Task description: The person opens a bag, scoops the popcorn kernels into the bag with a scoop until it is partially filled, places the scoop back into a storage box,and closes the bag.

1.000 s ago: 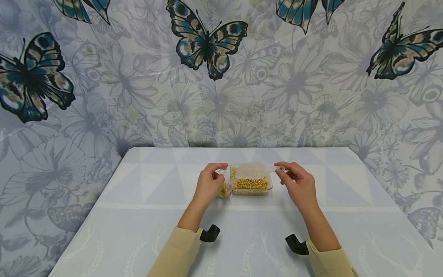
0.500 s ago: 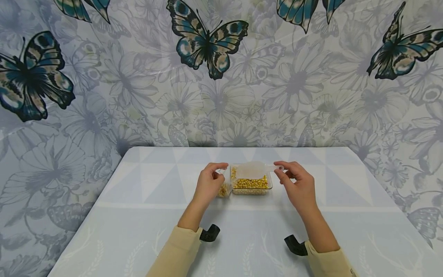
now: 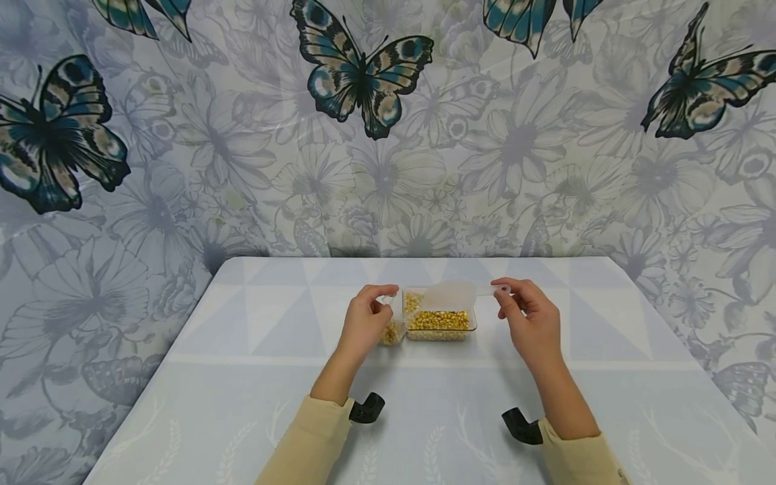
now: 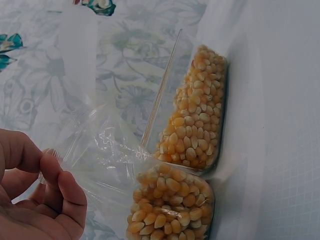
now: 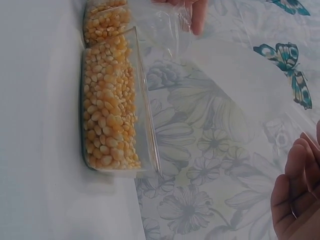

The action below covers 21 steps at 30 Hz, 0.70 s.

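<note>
A clear rectangular container [image 3: 439, 334] of yellow corn kernels [image 4: 197, 115] stands on the table. Against its left side sits a clear plastic bag [image 4: 102, 145], its bottom filled with kernels. With thumb and fingertips, my left hand [image 3: 362, 322] pinches the bag's top and keeps it raised. My right hand [image 3: 533, 325] pinches the handle end of a translucent white scoop [image 3: 451, 296], whose wide part hangs above the container's back half. From the right wrist view, the scoop's broad end [image 5: 240, 75] is near the bag's mouth; what lies in it cannot be made out.
A pale tablecloth [image 3: 424, 404] with triangle patterns covers the table, which ends at a back edge just behind the container. Beyond it hangs a floral cloth [image 3: 388, 182] with butterflies. A black wrist mount [image 3: 367, 408] sticks out from the left sleeve, another from the right.
In the last half second my right hand has shifted a little to the right and up, taking the scoop with it. My left hand, the bag and the container stay where they were.
</note>
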### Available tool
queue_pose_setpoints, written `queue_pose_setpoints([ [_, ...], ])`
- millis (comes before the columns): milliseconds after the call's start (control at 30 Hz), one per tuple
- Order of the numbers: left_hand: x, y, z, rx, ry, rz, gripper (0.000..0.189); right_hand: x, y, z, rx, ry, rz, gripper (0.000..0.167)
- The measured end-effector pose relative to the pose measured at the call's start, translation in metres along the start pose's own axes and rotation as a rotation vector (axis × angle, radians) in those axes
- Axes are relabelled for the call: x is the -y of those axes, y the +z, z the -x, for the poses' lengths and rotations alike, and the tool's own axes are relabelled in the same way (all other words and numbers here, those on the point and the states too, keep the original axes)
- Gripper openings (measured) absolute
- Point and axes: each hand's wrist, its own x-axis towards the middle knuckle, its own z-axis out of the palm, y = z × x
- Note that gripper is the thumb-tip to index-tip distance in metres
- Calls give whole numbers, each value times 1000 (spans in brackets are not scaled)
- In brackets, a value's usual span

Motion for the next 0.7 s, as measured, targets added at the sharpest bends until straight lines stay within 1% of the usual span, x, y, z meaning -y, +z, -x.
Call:
queue_pose_setpoints([
  [167, -1, 0, 0, -1, -5, 0, 42, -4, -4, -2, -35, -17, 19, 17],
  [333, -1, 0, 0, -1, -5, -6, 42, -10, -6, -4, -65, -83, 126, 16],
  [533, 0, 0, 0, 0, -6, -3, 41, -18, -5, -5, -51, -181, 261, 16],
  [700, 0, -1, 0, -1, -4, -3, 41, -21, -4, -4, -33, -200, 314, 15],
])
